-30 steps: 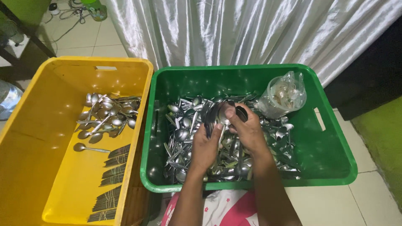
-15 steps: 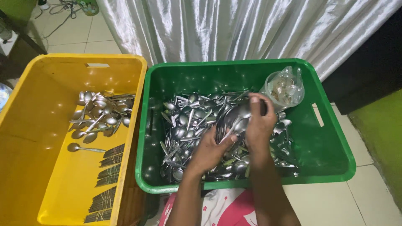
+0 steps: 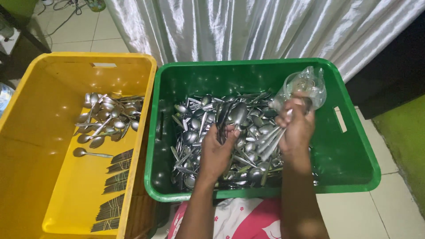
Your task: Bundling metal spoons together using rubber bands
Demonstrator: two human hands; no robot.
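Spoons (image 3: 230, 132), a heaped mass of loose metal cutlery, fill the floor of the green crate (image 3: 354, 163), which serves as the reference landmark. Behind the green crate hangs a silvery curtain (image 3: 248, 26). To the left of the green crate, touching it side to side, stands a yellow crate (image 3: 26, 132); it holds a small pile of sorted spoons (image 3: 106, 117) toward its far end and rows of bundled forks (image 3: 116, 177) along the wall nearest the green crate. In the far right corner of the green crate sits a clear plastic bag (image 3: 305, 84), crumpled, its contents not discernible.

Over the middle of the green crate, the left hand (image 3: 217, 155) has its fingers closed around a bunch of spoons (image 3: 232, 116); their long axes run roughly upright and away from the person, bowls uppermost. Over the right half of the green crate, just in front of the bag, the right hand (image 3: 297, 130) is clenched on a sheaf of handles (image 3: 269, 142); these slant down and to the left toward the heap, their bowl ends hidden inside the fist. The loose cutlery beneath lies in mixed directions.
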